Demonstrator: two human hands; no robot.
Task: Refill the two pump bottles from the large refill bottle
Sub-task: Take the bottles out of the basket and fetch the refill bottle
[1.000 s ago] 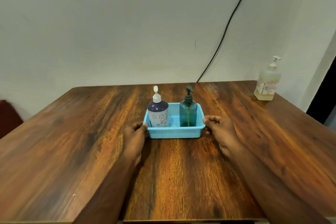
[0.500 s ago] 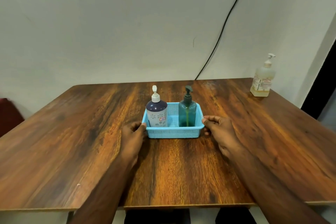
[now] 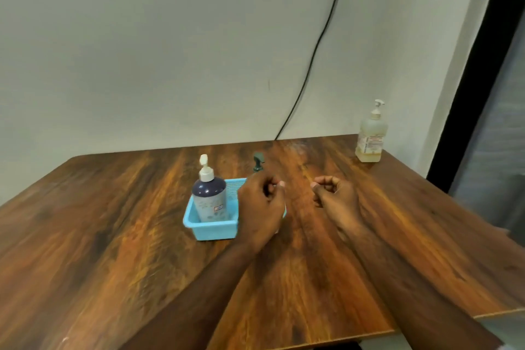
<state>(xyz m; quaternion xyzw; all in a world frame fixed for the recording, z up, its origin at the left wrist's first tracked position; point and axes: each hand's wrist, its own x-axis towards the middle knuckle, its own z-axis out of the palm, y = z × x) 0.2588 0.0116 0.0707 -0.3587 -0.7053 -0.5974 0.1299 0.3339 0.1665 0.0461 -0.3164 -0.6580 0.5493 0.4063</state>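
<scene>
A light blue basket (image 3: 213, 229) stands mid-table. In its left half is a navy and white pump bottle (image 3: 209, 199). Of the green pump bottle only the dark pump head (image 3: 258, 162) shows; my left hand (image 3: 261, 204) hovers in front of the rest with loosely curled fingers and holds nothing I can see. My right hand (image 3: 335, 196) hangs to the right of the basket, apart from it, fingers loosely curled and empty. The large refill bottle (image 3: 370, 136), pale yellow with a white pump, stands at the table's far right corner.
The wooden table (image 3: 113, 236) reaches the wall at the back; its front edge is near me. A black cable (image 3: 312, 60) runs down the wall behind the table. A dark door frame (image 3: 466, 94) stands to the right.
Both hands have let go of the basket's sides and lifted; the left one now covers the green bottle. The camera has risen and turned, so the basket sits further left in view.
</scene>
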